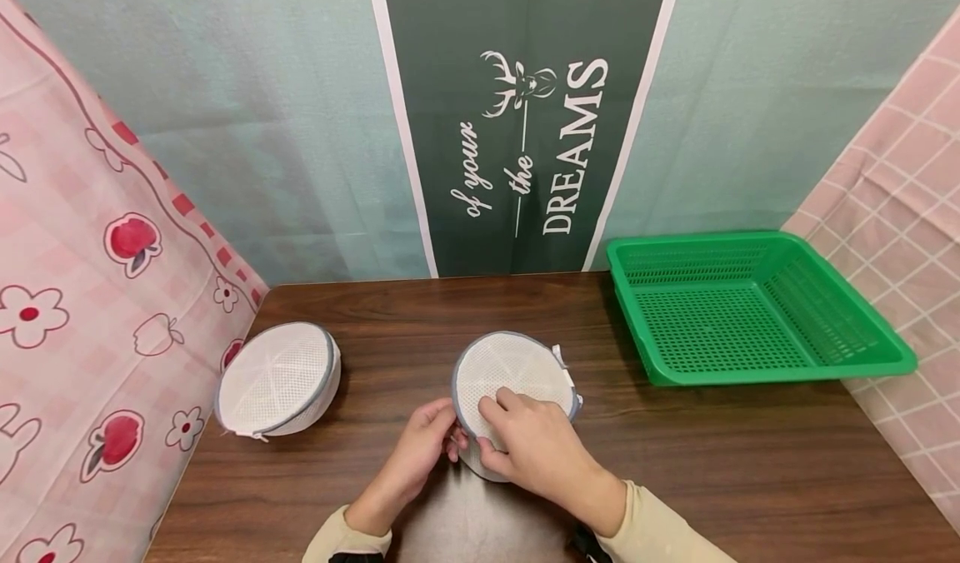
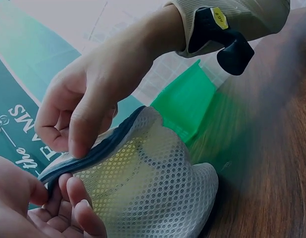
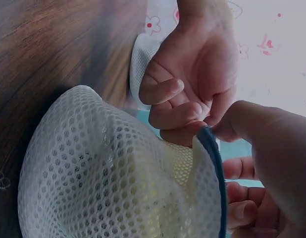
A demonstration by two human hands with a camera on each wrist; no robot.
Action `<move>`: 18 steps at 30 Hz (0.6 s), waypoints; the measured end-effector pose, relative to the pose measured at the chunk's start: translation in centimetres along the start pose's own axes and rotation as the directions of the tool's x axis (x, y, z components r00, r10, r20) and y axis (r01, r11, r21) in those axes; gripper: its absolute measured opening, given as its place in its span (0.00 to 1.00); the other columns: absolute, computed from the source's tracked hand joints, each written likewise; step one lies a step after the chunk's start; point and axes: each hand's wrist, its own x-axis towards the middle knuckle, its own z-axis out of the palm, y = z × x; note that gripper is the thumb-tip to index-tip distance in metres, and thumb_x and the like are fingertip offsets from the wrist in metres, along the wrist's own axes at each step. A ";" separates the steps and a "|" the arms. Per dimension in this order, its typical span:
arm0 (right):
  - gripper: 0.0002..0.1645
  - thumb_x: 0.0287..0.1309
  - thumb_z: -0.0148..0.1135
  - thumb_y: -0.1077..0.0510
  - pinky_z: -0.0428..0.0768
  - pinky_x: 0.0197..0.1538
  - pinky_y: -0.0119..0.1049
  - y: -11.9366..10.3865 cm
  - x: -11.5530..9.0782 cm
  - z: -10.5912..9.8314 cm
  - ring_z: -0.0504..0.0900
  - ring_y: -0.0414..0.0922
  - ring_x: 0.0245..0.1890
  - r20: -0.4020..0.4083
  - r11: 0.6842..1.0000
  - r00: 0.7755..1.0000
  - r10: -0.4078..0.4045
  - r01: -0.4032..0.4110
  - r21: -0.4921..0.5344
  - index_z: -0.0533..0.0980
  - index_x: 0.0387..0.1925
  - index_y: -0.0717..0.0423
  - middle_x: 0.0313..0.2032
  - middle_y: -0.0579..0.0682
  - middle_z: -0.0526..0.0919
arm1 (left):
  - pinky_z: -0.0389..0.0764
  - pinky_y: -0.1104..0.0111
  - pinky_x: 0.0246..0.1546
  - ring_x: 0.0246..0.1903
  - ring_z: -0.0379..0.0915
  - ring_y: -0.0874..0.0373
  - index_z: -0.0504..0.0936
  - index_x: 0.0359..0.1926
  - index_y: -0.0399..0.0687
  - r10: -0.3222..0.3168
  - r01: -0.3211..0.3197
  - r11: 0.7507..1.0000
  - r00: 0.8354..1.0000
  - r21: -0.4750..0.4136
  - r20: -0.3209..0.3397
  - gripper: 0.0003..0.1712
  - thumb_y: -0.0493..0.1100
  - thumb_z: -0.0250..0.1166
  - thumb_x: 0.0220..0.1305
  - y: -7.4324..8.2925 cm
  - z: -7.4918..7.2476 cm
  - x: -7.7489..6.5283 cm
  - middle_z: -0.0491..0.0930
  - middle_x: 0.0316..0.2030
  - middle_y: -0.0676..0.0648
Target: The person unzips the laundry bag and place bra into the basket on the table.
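Observation:
A round white mesh laundry bag [image 1: 510,367] with blue-grey trim stands on the table in the middle of the head view. My left hand [image 1: 422,448] pinches the trim at its near left edge between thumb and fingers. Over the top lies my right hand [image 1: 536,445], its fingers bent on the mesh and its thumb at the trim, gripping the edge. A white zip end sticks out at the bag's right side. Through the mesh in the left wrist view shows something yellow [image 2: 113,181] inside; its shape is hidden.
A second white mesh laundry bag [image 1: 277,371] sits at the left of the wooden table [image 1: 397,321], tilted. At the back right stands a green plastic basket [image 1: 716,377] with slotted walls. Patterned cloths hang behind and on both sides.

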 end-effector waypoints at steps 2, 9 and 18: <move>0.20 0.46 0.74 0.46 0.62 0.16 0.30 0.0 0.0 0.0 0.67 0.38 0.16 0.001 1.000 1.000 -0.003 0.003 -0.009 0.71 0.30 0.49 0.22 0.41 0.65 | 0.72 0.75 0.23 0.24 0.70 0.63 0.77 0.38 0.36 0.003 -0.003 1.000 1.000 0.000 0.007 0.10 0.34 0.50 0.73 0.0 0.0 0.0 0.74 0.23 0.50; 0.20 0.50 0.75 0.44 0.64 0.16 0.32 -0.1 0.0 0.5 0.68 0.40 0.15 -0.028 0.999 0.999 -0.044 0.043 -0.016 0.72 0.30 0.49 0.23 0.42 0.66 | 0.72 0.75 0.24 0.23 0.69 0.63 0.75 0.37 0.30 0.031 -0.033 0.999 0.998 0.042 0.056 0.14 0.37 0.51 0.78 -0.1 0.0 -0.1 0.73 0.23 0.50; 0.14 0.53 0.70 0.51 0.68 0.17 0.34 -0.6 0.2 0.8 0.70 0.40 0.15 -0.071 0.998 0.995 -0.064 0.065 0.006 0.72 0.26 0.49 0.22 0.42 0.67 | 0.72 0.75 0.24 0.24 0.69 0.62 0.73 0.40 0.22 0.049 -0.059 0.995 0.993 0.080 0.110 0.15 0.35 0.50 0.78 -0.2 0.0 -0.1 0.73 0.23 0.49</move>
